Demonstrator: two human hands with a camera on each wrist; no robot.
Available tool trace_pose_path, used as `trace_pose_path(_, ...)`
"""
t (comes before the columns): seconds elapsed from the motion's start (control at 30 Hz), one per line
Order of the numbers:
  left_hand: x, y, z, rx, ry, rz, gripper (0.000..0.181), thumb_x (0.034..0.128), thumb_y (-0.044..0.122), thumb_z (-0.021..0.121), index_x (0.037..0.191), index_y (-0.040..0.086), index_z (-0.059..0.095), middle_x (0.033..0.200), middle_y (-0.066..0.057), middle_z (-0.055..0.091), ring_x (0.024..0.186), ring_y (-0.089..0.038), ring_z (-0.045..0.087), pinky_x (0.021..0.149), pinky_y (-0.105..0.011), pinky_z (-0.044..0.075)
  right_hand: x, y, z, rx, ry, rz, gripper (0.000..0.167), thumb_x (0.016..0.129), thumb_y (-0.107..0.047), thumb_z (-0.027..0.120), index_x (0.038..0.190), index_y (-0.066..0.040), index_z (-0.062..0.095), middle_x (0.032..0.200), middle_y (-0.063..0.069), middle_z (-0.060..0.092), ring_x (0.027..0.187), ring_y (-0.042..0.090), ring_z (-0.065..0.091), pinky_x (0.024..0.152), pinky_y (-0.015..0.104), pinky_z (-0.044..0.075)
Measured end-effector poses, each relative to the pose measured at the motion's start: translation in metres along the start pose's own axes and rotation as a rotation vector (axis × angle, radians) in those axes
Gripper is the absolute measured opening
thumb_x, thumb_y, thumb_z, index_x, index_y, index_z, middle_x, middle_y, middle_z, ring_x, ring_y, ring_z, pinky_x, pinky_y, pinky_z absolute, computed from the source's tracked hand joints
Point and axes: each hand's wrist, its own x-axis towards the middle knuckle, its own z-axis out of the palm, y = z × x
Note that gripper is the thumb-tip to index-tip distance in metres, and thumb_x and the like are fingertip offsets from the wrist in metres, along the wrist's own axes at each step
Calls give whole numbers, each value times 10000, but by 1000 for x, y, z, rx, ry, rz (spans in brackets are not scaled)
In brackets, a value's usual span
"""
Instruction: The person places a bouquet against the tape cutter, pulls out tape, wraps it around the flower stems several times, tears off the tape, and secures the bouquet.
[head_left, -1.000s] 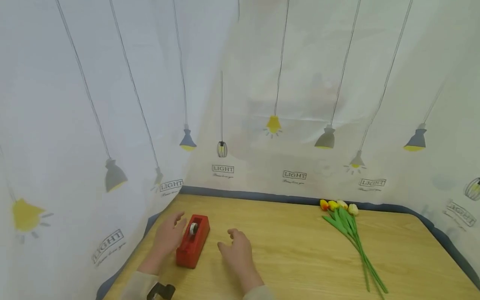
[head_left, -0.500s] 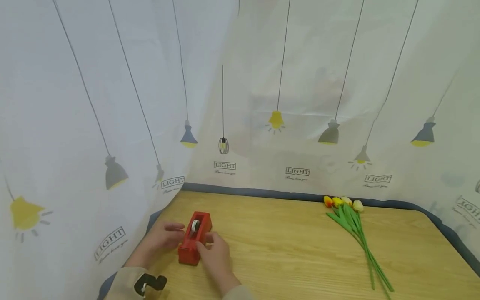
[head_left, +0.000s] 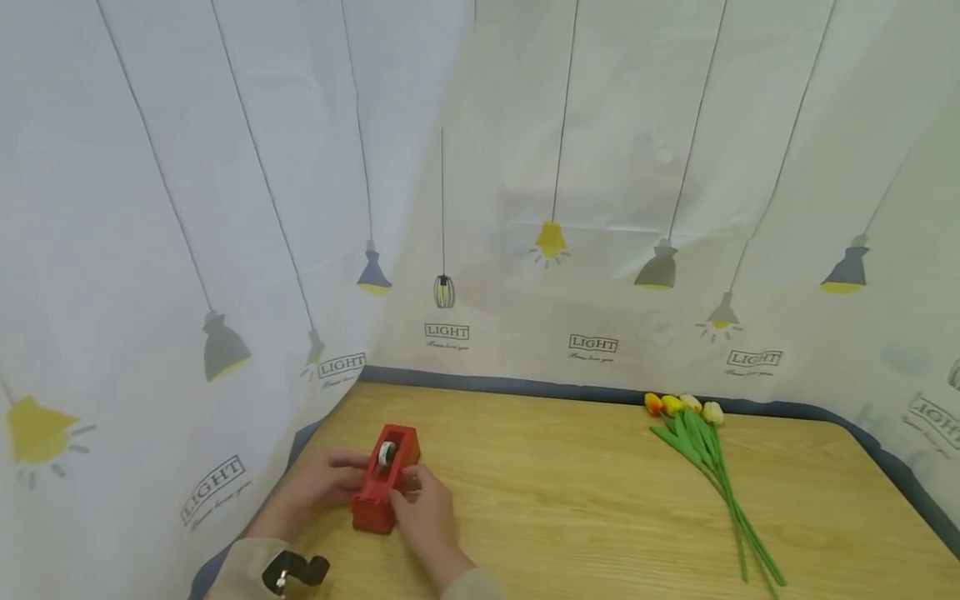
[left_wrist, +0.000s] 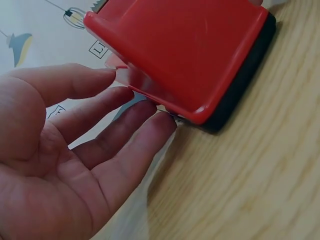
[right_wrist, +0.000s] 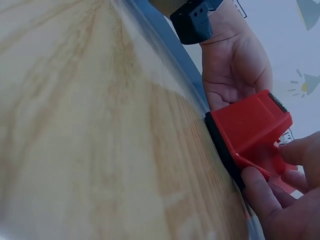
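Observation:
A red tape dispenser (head_left: 385, 483) with a dark base and a white tape roll stands on the left of the wooden table. My left hand (head_left: 322, 485) lies along its left side. In the left wrist view its fingers (left_wrist: 135, 145) are loosely extended, and their tips reach the dispenser's lower side. From the other side my right hand (head_left: 429, 517) holds the dispenser, thumb at the upper edge and fingers bent against the wall. The right wrist view has the right fingertips (right_wrist: 255, 182) on the red side near the base. The toothed cutter (right_wrist: 278, 101) shows at the front.
Artificial tulips (head_left: 697, 450) with long green stems lie on the right of the table (head_left: 540, 500). A printed cloth (head_left: 510, 292) hangs behind and at the left, its dark border along the table's edge. A black strap mount (head_left: 294, 572) sits on my left wrist.
My right hand has moved left from the bare table to the dispenser. My left hand has come lower along its other side. The dispenser stays in about the same place.

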Motion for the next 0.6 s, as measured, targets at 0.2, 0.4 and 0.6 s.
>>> trace_pose_path(0.2, 1, 1, 0, -3, -10, -16, 413, 1006, 104, 667, 1362, -104, 647, 1217, -133, 781, 1014, -188, 773, 894, -360, 659, 4, 1, 0, 10, -11, 19, 241, 917, -131, 810, 1143, -153, 729, 1033, -14, 738, 881, 60, 662, 726, 232, 605)
trace_pose_path(0.4, -1, 1, 0, 37, 15, -37, 393, 1004, 145, 711, 1344, -52, 687, 1292, -147, 750, 1056, -202, 766, 923, -364, 654, 3, 2, 0, 14, -20, 39, 292, 908, -122, 825, 1177, -157, 720, 1072, -18, 729, 910, 73, 667, 721, 229, 605)
trace_pose_path(0.6, -5, 6, 4, 164, 60, 0, 392, 960, 115, 745, 1304, -67, 700, 1309, -204, 711, 1083, -220, 729, 890, -343, 653, 2, 2, 0, 43, -15, 24, 356, 886, -76, 829, 1222, -117, 720, 1136, -1, 743, 938, 90, 692, 714, 205, 602)
